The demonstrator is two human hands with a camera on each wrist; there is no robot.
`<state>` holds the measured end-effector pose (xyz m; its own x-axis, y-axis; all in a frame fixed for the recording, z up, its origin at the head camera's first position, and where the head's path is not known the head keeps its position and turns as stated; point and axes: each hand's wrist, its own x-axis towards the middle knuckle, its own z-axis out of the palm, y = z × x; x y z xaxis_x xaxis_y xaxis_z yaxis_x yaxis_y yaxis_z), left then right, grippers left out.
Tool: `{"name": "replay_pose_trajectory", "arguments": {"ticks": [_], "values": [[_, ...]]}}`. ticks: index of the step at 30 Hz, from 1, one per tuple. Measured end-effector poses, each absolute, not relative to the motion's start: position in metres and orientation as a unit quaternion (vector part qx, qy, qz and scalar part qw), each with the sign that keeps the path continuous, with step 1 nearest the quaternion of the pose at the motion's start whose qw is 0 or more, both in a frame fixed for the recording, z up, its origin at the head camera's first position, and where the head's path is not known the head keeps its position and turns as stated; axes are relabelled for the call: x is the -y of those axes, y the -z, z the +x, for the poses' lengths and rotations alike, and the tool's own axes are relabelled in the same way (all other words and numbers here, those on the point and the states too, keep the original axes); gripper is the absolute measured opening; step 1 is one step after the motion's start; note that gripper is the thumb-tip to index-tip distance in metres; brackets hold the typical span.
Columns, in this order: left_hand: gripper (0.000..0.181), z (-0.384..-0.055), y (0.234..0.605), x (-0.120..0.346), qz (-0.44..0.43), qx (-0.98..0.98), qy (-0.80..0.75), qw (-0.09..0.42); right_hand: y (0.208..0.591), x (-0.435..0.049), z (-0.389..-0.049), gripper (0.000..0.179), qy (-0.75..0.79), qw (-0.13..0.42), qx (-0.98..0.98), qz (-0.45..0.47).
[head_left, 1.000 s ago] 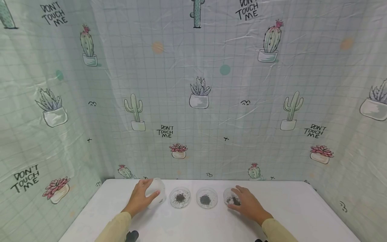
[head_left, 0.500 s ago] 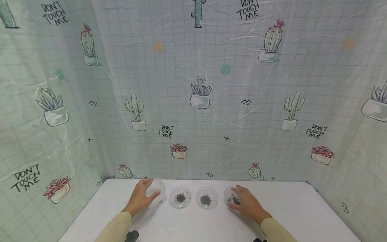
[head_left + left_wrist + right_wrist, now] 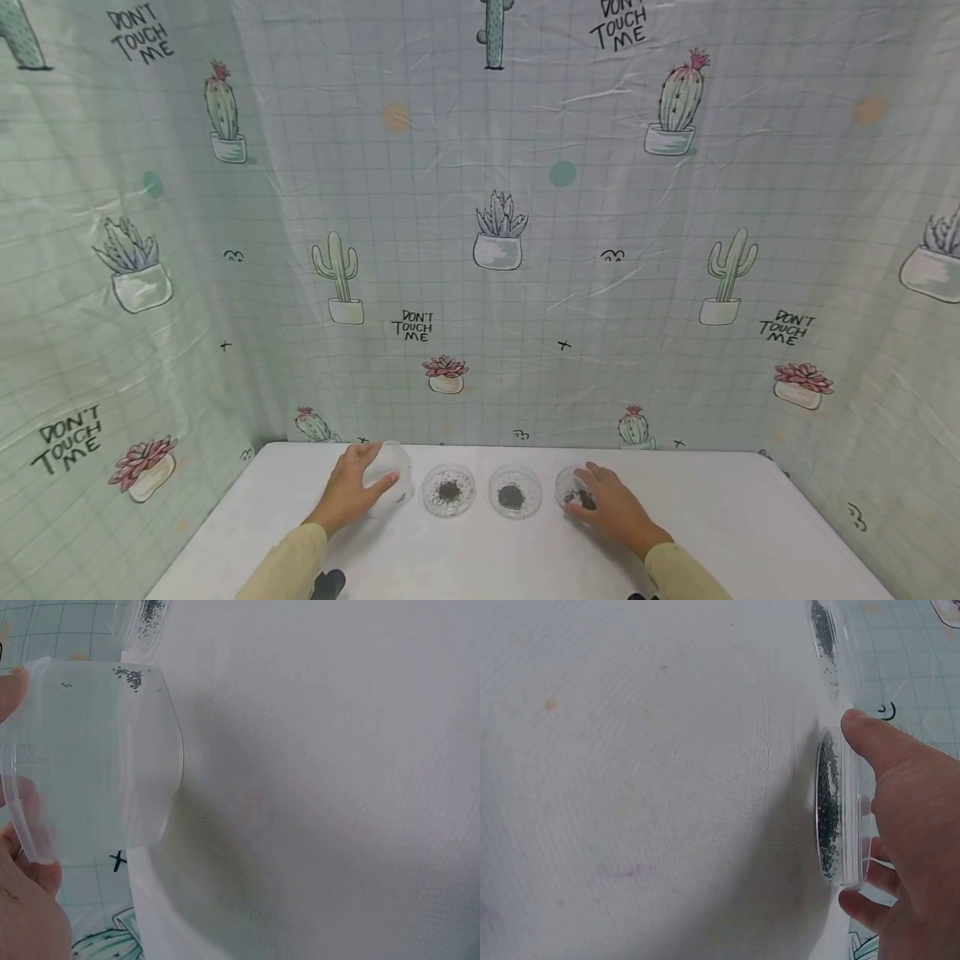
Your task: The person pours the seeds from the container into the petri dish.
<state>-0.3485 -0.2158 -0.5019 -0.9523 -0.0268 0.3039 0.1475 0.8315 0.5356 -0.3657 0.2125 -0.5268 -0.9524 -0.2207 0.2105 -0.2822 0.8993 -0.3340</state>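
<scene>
My left hand [image 3: 347,487] grips a clear plastic tub [image 3: 82,757] at the left end of a row on the table, fingers and thumb about its upper rim. A few dark grains [image 3: 131,676] show low in the tub. At the row's right end, my right hand [image 3: 617,507] holds a petri dish [image 3: 850,817] by its sides, thumb on one side and fingers on the other. Dark grains [image 3: 827,802] lie in that dish, partly hidden by the hand in the head view. Between the hands stand two more petri dishes, one with brownish-black grains [image 3: 448,491], the other with dark grey grains [image 3: 511,497].
The white table [image 3: 465,558] ends at a hanging curtain [image 3: 517,333] printed with cacti, which also encloses both sides. A dark rounded object [image 3: 328,583] shows beside the left sleeve [image 3: 288,562] at the bottom of the head view.
</scene>
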Motion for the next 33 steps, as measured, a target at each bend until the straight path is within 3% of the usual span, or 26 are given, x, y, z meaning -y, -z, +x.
{"name": "replay_pose_trajectory", "arguments": {"ticks": [23,33], "values": [[0.073,-0.347,0.487,0.217,-0.051,0.960,0.247,0.119,0.519,-0.213,-0.359,0.072,-0.172,0.107,0.969,0.141],[0.066,-0.344,0.488,0.210,-0.059,0.975,0.171,0.132,0.513,-0.195,-0.350,0.065,-0.193,0.126,0.959,0.164]]}}
